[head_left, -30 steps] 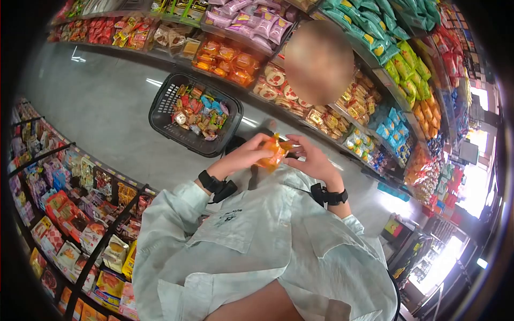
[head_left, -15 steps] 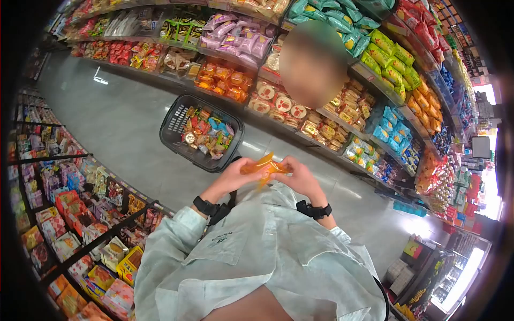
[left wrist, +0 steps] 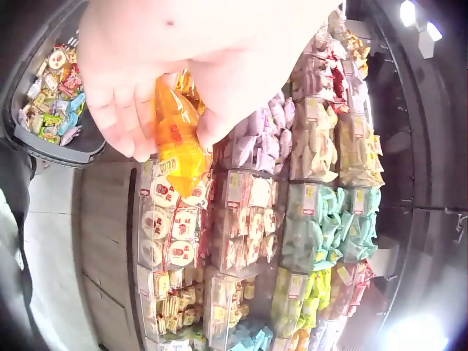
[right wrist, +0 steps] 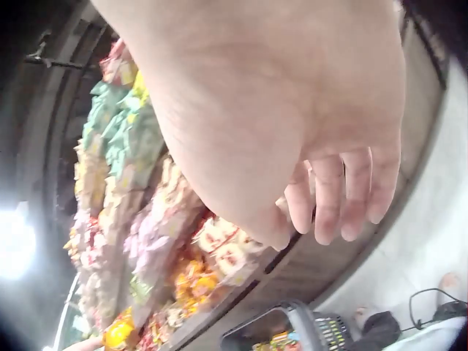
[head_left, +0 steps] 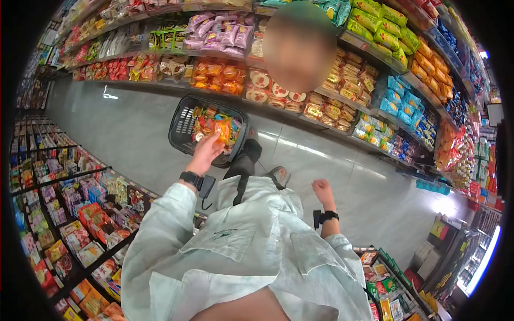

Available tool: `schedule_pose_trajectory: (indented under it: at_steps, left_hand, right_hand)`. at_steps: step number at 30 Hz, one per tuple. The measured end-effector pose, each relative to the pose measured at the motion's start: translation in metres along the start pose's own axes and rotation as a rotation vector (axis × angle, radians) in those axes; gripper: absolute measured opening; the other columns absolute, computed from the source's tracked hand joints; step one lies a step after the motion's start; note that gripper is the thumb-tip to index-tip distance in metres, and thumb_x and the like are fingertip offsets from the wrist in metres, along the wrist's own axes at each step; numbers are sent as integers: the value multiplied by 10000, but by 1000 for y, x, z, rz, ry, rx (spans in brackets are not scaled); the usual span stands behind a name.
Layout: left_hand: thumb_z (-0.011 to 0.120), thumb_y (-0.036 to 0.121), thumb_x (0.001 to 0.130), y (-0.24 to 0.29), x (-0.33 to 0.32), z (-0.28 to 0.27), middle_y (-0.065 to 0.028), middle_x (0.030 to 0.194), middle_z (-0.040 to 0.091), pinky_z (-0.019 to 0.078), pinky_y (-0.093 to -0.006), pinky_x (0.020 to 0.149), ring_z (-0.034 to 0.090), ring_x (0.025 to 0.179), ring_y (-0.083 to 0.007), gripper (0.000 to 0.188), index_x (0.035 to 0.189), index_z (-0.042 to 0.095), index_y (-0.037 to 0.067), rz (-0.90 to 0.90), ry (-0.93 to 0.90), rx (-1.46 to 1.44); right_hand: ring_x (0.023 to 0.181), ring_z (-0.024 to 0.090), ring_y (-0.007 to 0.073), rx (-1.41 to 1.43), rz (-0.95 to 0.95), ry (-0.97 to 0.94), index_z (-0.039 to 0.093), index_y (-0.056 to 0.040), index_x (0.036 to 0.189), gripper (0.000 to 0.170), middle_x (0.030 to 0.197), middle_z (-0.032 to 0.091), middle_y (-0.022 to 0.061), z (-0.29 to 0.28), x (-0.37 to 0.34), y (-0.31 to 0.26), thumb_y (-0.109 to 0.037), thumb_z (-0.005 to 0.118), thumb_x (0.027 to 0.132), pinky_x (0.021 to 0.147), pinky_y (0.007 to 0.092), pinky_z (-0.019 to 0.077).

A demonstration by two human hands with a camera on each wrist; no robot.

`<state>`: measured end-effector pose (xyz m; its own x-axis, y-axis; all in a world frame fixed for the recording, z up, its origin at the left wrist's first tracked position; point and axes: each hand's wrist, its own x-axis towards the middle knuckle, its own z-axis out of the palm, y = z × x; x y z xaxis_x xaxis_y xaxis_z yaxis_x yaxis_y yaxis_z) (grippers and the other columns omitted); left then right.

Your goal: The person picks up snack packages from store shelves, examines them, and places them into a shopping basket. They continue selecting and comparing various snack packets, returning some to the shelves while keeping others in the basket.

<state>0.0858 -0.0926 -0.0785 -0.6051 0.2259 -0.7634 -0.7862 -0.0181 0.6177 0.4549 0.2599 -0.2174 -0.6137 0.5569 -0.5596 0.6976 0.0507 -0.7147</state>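
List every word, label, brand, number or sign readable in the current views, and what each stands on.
No text can be read with certainty.
Orange packet in the left hand: red print and a pale label, too blurred.
Shirt pocket: small dark print, too small.
Round-cookie packs: red markings, unreadable.
Shelf tags: too small and blurred.
Sweets in the basket: wrapper print too small.
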Motion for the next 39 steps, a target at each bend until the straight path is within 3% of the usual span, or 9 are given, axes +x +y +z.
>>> schedule_pose_trajectory:
  at_steps: [7,18,23,27,32,34,35,37,39]
  left_hand:
    - [756,280,937,52,188,16,-22,964,636,555,-310,720,651,826,-162,309,1129,549,155,19,20,-65]
    - [701,208,962,132,289,58,-85,1275,574,560,-360,843,655,945,-214,639,1510,378,154,44,18,-29]
    - [676,183,960,128,289,52,-126,1208,627,558,-314,719,676,843,-190,819,1621,194,156,123,12,268]
    - [654,160,958,135,256,44,-91,1097,649,545,-289,647,650,755,-147,717,1572,288,117,217,11,206]
    - [615,121,971,96,245,2,-66,992,667,531,-285,627,652,753,-140,402,1356,509,82,115,52,134]
    - [573,201,976,54,243,-29,-39,785,644,463,-294,516,627,642,-138,147,998,641,72,95,4,191]
    - [555,234,977,29,244,-51,-31,712,625,435,-300,481,612,599,-139,209,880,653,76,67,-68,265]
    - [518,252,966,-24,236,-89,-35,613,564,376,-344,417,535,486,-169,303,703,578,112,3,-15,375]
    - [598,217,944,-79,216,-140,-39,743,619,484,-319,500,603,599,-153,123,888,613,108,-249,59,321]
  right_hand:
    - [801,669,164,415,855,168,691,-11,1076,261,923,724,72,-14,-103,119,-234,658,944,699,303,527]
    - [888,679,183,423,548,303,648,18,1174,329,1021,716,98,59,-171,42,-232,659,960,769,316,546]
    - [920,680,183,444,467,336,639,28,1201,343,1059,712,110,71,-161,30,-222,658,967,795,310,551]
    - [966,677,194,625,679,340,659,2,1201,335,1074,714,112,58,-148,21,-250,628,983,842,324,548]
    - [1064,664,201,-213,519,23,656,-45,1270,401,1117,722,108,37,-115,126,-325,571,995,954,358,513]
    - [1107,656,197,-584,332,-134,641,-49,1306,440,1148,722,113,21,-91,111,-347,557,994,993,365,496]
    - [1104,658,225,55,659,37,625,-34,1310,442,1195,706,106,13,-75,97,-335,575,991,973,368,518]
    - [1091,660,239,151,509,12,614,-42,1323,435,1193,699,95,-8,-55,69,-319,598,987,948,372,534]
    - [1071,662,238,249,483,21,611,-55,1307,408,1175,693,87,-26,-35,28,-303,616,983,923,371,546]
